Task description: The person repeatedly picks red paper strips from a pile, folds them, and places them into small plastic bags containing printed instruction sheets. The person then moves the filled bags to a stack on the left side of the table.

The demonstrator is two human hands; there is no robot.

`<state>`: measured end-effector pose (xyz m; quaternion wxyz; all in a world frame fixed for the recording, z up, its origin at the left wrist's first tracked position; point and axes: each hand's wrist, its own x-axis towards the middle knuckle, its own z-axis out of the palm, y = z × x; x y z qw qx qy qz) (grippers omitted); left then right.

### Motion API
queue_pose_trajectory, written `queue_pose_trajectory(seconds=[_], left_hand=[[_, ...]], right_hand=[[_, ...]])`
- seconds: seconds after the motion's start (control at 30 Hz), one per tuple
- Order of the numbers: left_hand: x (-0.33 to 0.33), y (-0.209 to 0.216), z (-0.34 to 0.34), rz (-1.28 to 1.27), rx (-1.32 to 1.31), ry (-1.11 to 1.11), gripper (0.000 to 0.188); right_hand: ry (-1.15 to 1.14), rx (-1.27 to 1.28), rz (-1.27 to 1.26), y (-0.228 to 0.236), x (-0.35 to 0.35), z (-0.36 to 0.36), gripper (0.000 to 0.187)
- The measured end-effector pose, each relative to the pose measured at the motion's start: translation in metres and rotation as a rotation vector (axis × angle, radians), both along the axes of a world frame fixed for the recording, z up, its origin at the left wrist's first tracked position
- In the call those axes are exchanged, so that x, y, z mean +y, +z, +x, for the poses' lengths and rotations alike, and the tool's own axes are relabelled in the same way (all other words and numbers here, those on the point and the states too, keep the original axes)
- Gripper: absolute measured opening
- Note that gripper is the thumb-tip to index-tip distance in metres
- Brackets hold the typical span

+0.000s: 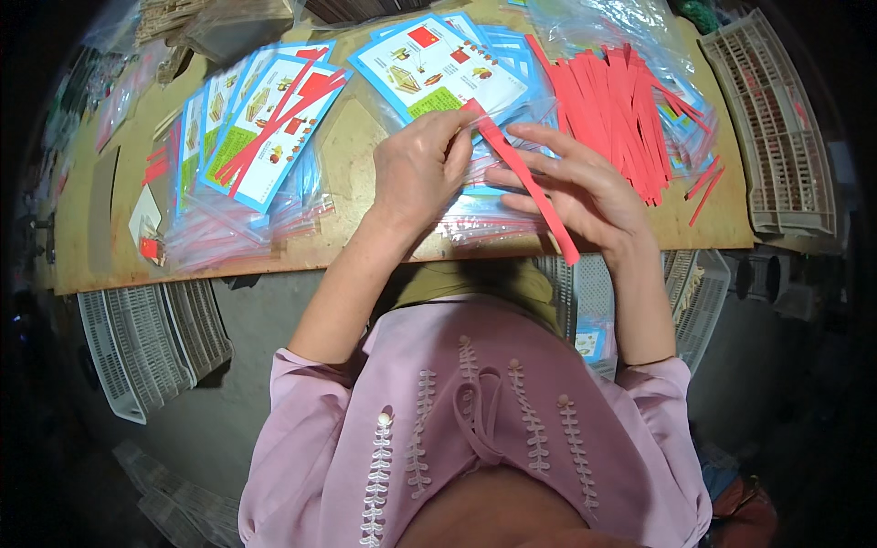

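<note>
My left hand pinches one end of a red paper-like strip between thumb and fingers. The strip slants down to the right, its lower end hanging loose over the bags. Beside it is my right hand, fingers apart and slightly bent; whether a fingertip touches the strip I cannot tell. Under and beyond both hands lies a stack of blue-bordered printed cards with clear plastic bags. A thick heap of red strips lies to the right of it. At the left, more cards have red strips across them.
The wooden table also carries clear zip bags at its front left. A beige plastic basket stands at the right edge. Below the table are white baskets on the left and another basket on the right.
</note>
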<state>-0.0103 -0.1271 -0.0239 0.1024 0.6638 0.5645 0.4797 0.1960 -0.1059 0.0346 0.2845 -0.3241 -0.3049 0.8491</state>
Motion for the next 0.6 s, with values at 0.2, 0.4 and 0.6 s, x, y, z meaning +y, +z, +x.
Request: queue_pose_trajectory(seconds=[0.2,0.4,0.6], left_hand=[[0.001,0.004,0.005,0.054,-0.005,-0.080,0.013],[0.001,0.004,0.000,0.060,-0.057,-0.086,0.014],[-0.001,-0.002,-0.001,0.013,-0.065,-0.028,0.013]], right_hand=[[-0.031,0.009,0.143,-0.008,0.004,-0.005,0.049],[-0.124,-0.066,0.176,-0.038,0.036,-0.026,0.043],[-0.152,-0.473,0.627,-0.008,-0.022,-0.018,0.041]])
